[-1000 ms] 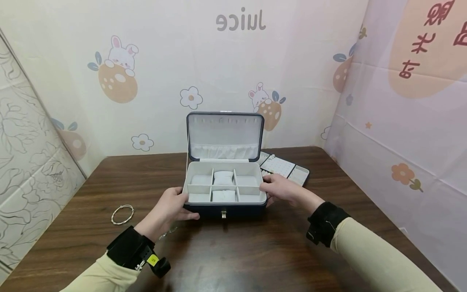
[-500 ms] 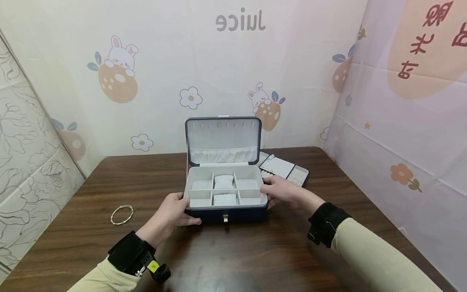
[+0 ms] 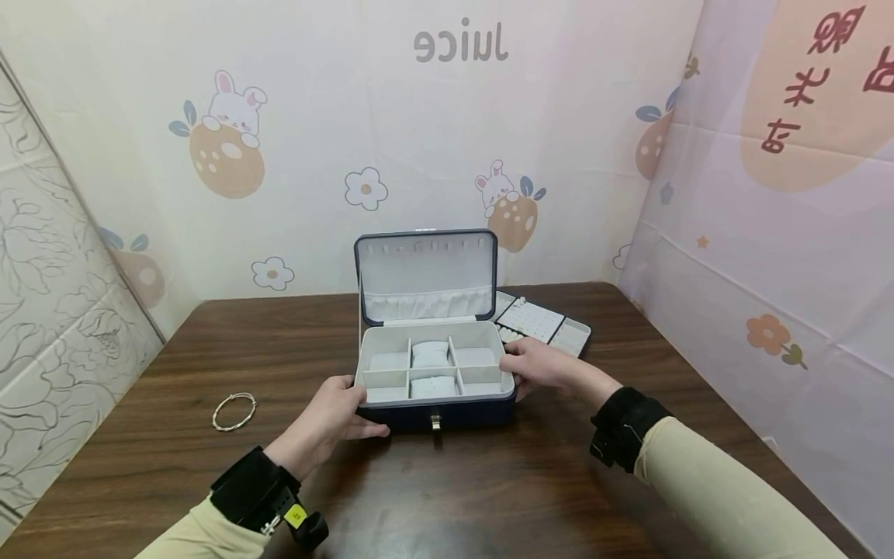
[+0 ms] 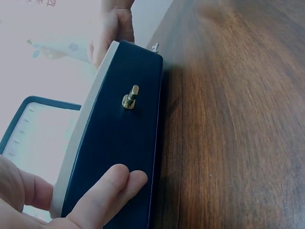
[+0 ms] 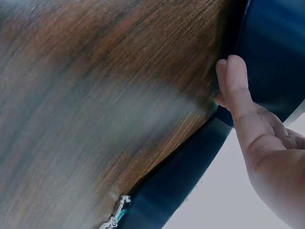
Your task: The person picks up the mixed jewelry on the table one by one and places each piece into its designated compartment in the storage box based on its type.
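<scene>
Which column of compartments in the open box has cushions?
The middle column: both its compartments hold a pale cushion, while the left column and right column show none.

Pale wall (image 3: 433, 116) — bunny-printed, dark wooden table (image 3: 447, 497)

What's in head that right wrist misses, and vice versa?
Head only: the inside of the navy box, with its raised lid, six compartments and front clasp; also the bangle and the white tray behind.

Right wrist only: a silvery strand with a teal bit, beside a navy surface; I can't make it out in head.

Both: the right hand at the box, and the wooden table.
</scene>
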Demonstrator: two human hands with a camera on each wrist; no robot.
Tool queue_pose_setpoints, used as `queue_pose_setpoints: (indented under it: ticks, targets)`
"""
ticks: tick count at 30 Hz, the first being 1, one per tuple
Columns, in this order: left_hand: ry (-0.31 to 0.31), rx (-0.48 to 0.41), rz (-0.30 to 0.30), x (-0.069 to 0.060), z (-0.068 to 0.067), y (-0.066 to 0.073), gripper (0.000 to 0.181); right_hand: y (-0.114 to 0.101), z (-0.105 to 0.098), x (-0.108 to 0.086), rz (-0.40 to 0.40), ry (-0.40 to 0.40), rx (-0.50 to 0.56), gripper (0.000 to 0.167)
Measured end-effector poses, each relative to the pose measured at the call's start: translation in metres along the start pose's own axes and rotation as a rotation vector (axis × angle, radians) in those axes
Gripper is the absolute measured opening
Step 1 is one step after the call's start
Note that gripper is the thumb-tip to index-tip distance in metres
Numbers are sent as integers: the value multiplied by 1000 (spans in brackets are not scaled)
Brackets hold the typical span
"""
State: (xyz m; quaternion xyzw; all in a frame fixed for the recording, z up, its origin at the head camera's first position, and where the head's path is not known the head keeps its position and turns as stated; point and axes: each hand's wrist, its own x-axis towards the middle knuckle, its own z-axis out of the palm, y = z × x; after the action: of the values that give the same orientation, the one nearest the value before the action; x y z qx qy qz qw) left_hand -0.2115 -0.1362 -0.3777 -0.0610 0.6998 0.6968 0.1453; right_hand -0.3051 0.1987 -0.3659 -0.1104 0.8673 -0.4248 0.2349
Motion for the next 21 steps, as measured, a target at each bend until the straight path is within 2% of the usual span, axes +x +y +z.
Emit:
queue_pose_setpoints:
  ticks: [14,21]
  targets:
    - [10,-7,-24,1,2,-3,49,0,-1,2,-14,-19,-48,41]
    - [-6,-10,-3,-1,3,-2,47,-2,-2,3,-25,-26,-99,36]
